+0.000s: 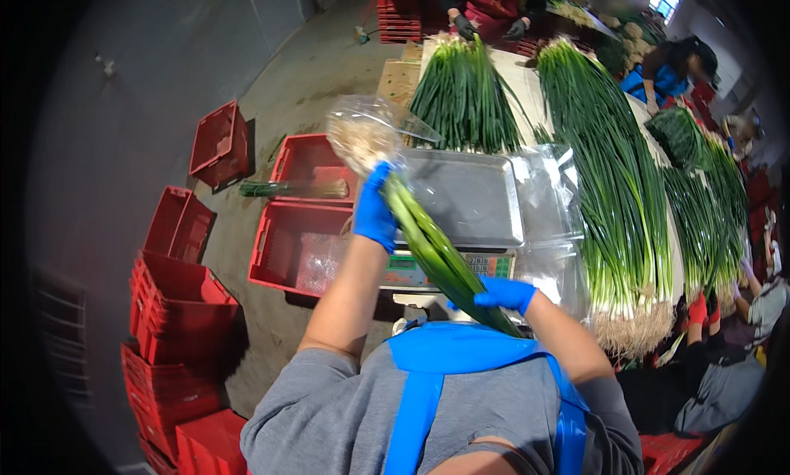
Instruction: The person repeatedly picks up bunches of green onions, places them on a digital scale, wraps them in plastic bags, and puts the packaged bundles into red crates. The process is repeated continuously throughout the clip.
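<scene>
A bunch of long green onions (426,228) runs diagonally before me, its white roots up at the left inside a clear plastic bag (364,126). My left hand (376,210), in a blue glove, is closed round the white stems just below the roots. Lower right, my right hand (503,295), also blue-gloved, holds the dark green leaves near my chest. Beneath the bunch stands a digital scale (407,271) with a metal tray (469,191) on top. Flat clear plastic bags (546,210) lie to the right of the tray.
Piles of green onions (608,185) cover the pale table on the right. Red plastic crates (302,247) stand left of the scale, one with a bagged bunch (296,189) across it. More crates (179,314) are stacked along the left. Co-workers (494,6) stand across and along the table.
</scene>
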Motion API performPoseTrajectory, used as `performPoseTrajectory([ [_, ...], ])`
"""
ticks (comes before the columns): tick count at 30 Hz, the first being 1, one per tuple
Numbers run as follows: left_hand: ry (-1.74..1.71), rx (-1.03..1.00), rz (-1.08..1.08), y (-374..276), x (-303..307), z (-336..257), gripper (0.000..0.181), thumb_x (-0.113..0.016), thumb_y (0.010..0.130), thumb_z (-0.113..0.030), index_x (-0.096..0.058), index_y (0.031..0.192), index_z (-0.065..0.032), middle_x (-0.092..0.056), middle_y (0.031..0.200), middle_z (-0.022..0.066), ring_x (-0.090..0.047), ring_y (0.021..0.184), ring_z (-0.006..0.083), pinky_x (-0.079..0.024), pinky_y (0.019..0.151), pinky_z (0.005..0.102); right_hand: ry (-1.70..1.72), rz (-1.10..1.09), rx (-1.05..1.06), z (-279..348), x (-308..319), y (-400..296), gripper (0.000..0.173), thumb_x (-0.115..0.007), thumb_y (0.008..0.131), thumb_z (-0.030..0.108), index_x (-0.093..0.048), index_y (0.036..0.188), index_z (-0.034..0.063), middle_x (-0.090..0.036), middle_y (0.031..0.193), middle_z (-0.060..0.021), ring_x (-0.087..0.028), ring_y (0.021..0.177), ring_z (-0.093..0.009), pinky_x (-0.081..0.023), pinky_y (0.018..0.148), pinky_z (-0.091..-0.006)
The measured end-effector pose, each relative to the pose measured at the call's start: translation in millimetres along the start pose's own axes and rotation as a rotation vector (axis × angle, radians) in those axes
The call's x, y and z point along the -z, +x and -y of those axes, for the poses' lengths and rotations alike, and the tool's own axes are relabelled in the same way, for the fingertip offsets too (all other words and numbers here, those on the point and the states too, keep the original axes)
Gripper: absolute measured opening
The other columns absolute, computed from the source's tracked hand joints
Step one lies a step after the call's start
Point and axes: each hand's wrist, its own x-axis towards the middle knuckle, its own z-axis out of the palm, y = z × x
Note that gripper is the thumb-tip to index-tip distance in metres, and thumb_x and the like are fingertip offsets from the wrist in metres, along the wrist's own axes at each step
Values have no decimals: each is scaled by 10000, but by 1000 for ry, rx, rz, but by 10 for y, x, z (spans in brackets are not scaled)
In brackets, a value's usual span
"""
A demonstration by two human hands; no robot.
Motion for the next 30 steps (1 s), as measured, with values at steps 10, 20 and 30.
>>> performPoseTrajectory([
  [10,422,-670,-108,72,1000,-649,758,-578,911,-361,-157,1449,-31,-373,1390,137,-415,1230,257,-349,1036,381,-61,-290,-289,439,-428,7,561,-764,757,222,-514,1228,47,-610,979,-63,-578,870,-136,-486,775,-286],
  [20,1792,-885,-625,-237,1697,-763,180,-562,898,-310,-560,909,-130,-597,678,181,-579,595,383,-436,492,469,167,-181,-437,1284,-614,829,472,-665,765,37,-528,1217,37,-565,725,-49,-532,572,-92,-422,492,-223],
  [30,1599,-966,-277,-627,1506,-946,130,-549,833,-155,-564,922,-61,-611,775,183,-618,747,345,-486,642,410,451,79,-576,1497,-636,2376,477,-466,934,491,-611,1071,58,-657,1053,-153,-666,884,-233,-559,714,-304],
])
